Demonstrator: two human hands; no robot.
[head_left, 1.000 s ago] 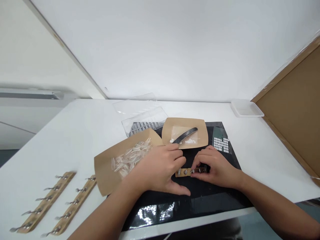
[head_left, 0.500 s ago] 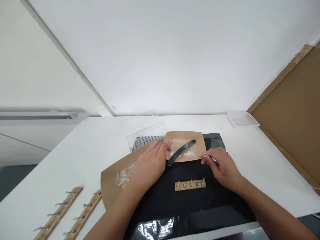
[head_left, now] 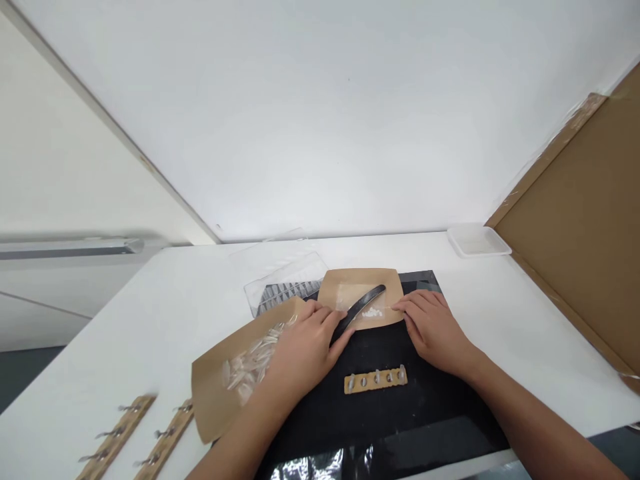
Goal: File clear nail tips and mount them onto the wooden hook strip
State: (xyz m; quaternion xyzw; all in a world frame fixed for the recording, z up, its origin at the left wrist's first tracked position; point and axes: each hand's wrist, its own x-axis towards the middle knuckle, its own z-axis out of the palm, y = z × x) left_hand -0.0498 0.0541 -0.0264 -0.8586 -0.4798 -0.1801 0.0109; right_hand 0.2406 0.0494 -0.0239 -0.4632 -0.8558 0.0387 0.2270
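My left hand (head_left: 313,340) closes its thumb and fingers round the lower end of a black curved nail file (head_left: 367,301). The file lies slantwise across a small brown paper tray (head_left: 357,275), which holds little white bits (head_left: 373,313). At that tray's right edge my right hand (head_left: 433,327) has its fingertips pinched together; whatever they hold is too small to make out. Below both hands, a short wooden strip (head_left: 371,382) carries several round metal spots and some clear upright pieces. Under my left forearm sits a larger brown paper tray (head_left: 213,373) with clear nail tips (head_left: 255,360).
Wooden strips (head_left: 117,437) with clear pieces on metal stands lie at lower left. Behind the larger tray is a clear plastic case (head_left: 290,283). A black mat (head_left: 425,407) covers the middle of the white table (head_left: 150,320). A translucent tray (head_left: 477,241) stands near cardboard (head_left: 575,233).
My left hand has come down onto the file's lower end and taken hold of it. My right hand stays by the small tray's edge. The whole view has shifted slightly.
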